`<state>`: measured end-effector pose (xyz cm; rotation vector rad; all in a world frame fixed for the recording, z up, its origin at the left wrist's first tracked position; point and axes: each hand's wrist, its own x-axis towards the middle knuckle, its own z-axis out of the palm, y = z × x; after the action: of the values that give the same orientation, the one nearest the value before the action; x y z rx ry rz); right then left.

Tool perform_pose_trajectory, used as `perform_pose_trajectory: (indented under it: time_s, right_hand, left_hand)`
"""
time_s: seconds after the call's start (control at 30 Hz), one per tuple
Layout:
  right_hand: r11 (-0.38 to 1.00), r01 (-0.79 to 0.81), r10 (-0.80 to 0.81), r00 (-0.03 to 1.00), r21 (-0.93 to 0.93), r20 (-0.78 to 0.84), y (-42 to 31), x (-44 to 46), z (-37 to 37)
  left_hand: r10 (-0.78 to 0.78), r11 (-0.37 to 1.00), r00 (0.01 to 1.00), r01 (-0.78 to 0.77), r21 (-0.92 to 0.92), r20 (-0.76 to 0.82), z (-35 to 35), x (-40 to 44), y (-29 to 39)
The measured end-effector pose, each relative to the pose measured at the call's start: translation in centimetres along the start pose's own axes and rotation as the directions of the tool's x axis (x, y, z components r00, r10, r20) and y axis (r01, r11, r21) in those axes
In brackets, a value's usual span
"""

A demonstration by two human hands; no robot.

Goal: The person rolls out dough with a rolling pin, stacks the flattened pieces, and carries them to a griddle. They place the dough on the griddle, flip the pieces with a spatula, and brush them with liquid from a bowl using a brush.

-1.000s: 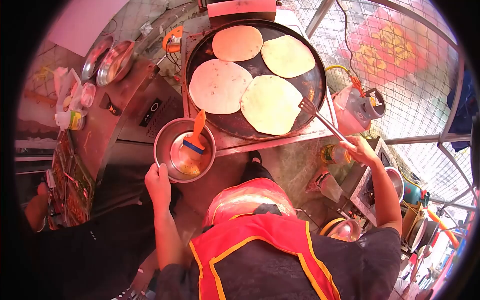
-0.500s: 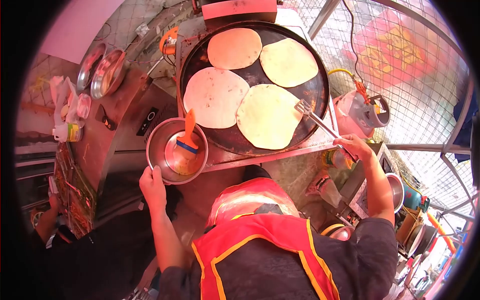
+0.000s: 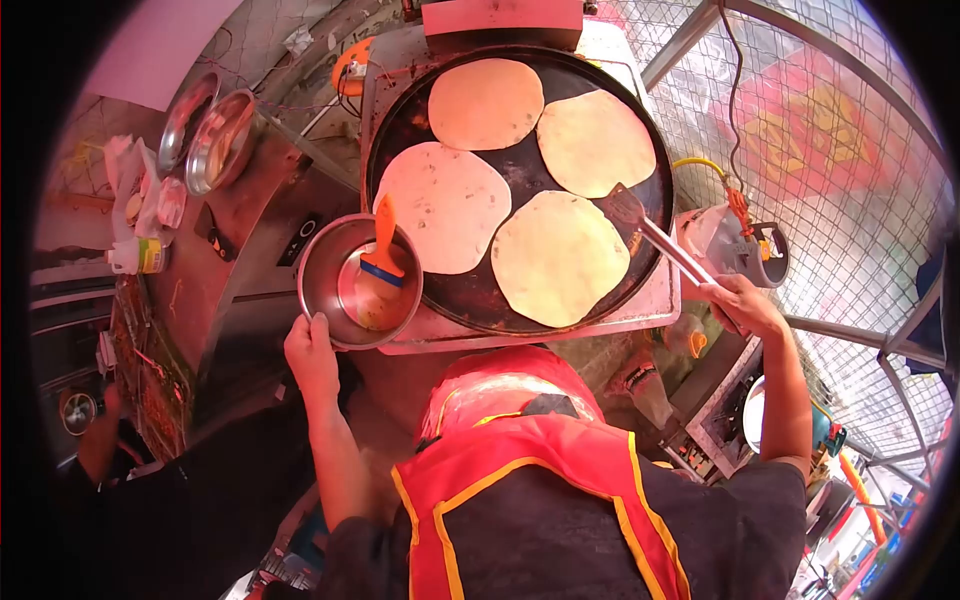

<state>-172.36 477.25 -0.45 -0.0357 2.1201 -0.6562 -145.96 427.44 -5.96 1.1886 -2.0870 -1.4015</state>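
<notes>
Several round flatbreads lie on a large black griddle (image 3: pixel 515 180). My left hand (image 3: pixel 313 358) is closed on the rim of a metal bowl (image 3: pixel 322 262), which overlaps the griddle's lower left edge. In the bowl, an orange brush (image 3: pixel 384 240) with a blue band leans over some yellowish liquid. My right hand (image 3: pixel 742 303) grips the handle of a slotted metal spatula (image 3: pixel 672 250). The spatula's blade is over the griddle's right part, between the upper right flatbread (image 3: pixel 597 144) and the lower right flatbread (image 3: pixel 560 260). The two left flatbreads are beside them.
A gas cylinder (image 3: pixel 730 245) stands right of the griddle, before a wire mesh. At left, a metal counter (image 3: pixel 225 230) holds metal bowls (image 3: pixel 221 143) and a labelled container (image 3: pixel 140 255). A co-worker's arm (image 3: pixel 98 445) shows at the lower left, near food trays (image 3: pixel 150 370).
The spatula's blade has moved from beside the lower right flatbread up toward the gap below the upper right one. That lower flatbread now lies turned, with browned spots showing. The camera view has shifted.
</notes>
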Motion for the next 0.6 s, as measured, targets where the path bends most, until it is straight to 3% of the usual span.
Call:
perform_pose_trajectory:
  time_s: [0.1, 0.17, 0.23, 0.3, 0.4, 0.5, 0.6]
  right_hand:
    - [0.987, 0.134, -0.142, 0.985, 0.084, 0.096, -3.9, 5.5, 4.2]
    - [0.985, 0.174, -0.172, 0.976, -0.001, 0.135, -5.8, 9.5, 3.9]
    - [0.995, 0.099, -0.099, 0.977, 0.006, 0.188, -5.5, 14.1, 2.2]
    - [0.990, 0.133, -0.114, 0.943, -0.039, 0.312, -7.2, 16.6, 1.9]
    - [0.978, 0.145, -0.195, 0.889, 0.151, 0.413, -9.8, 20.2, 6.6]
    - [0.930, 0.215, -0.319, 0.875, 0.298, 0.365, -12.8, 21.0, 12.8]
    - [0.932, 0.228, -0.301, 0.921, 0.282, 0.248, -14.7, 17.9, 15.8]
  left_hand:
    - [0.003, 1.000, 0.998, -0.002, 0.012, -0.066, -0.6, -0.5, 0.3]
    - [-0.001, 0.999, 0.996, 0.005, 0.040, -0.089, -2.0, -1.1, -0.5]
    - [0.007, 0.996, 0.991, 0.005, 0.094, -0.133, -3.3, -1.8, -1.1]
    - [-0.010, 0.993, 0.986, 0.030, 0.117, -0.169, -4.5, -2.5, -1.9]
    - [-0.059, 0.992, 0.979, 0.079, 0.098, -0.193, -5.9, -2.8, -2.7]
    - [-0.090, 0.993, 0.976, 0.104, 0.059, -0.198, -7.1, -2.9, -2.8]
    - [-0.081, 0.995, 0.981, 0.089, 0.034, -0.179, -8.3, -2.1, -3.4]
